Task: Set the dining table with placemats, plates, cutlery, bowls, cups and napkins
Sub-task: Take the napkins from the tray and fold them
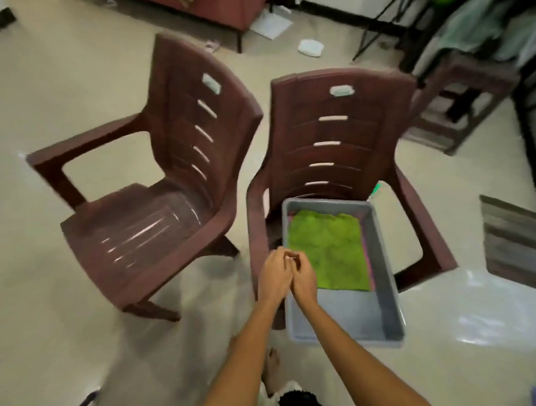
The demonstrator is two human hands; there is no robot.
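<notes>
Both bare forearms come up from the 6 o'clock edge and meet just below centre. The left hand (273, 273) and right hand (303, 278) are pressed together, fingers curled in toward each other, over the near-left rim of the grey tray (387, 289). There's a small pale glint between the fingertips, but it's too blurry to tell whether either hand is actually pinching something or they're just clasped.

The green cloth (330, 252), probably a napkin or placemat, lies flat in the far half of the tray, fuzzy and bright lime, edges a bit wavy. A thin pink edge (368, 259) peeks out along its 3 o'clock side, so something sits underneath. The near half of the tray shows bare grey bottom.

The tray sits on the seat of the right brown plastic chair (334, 128) and sticks out past the front. A second brown chair (169, 165) stands just beside it at 9 o'clock, angled away.
</notes>
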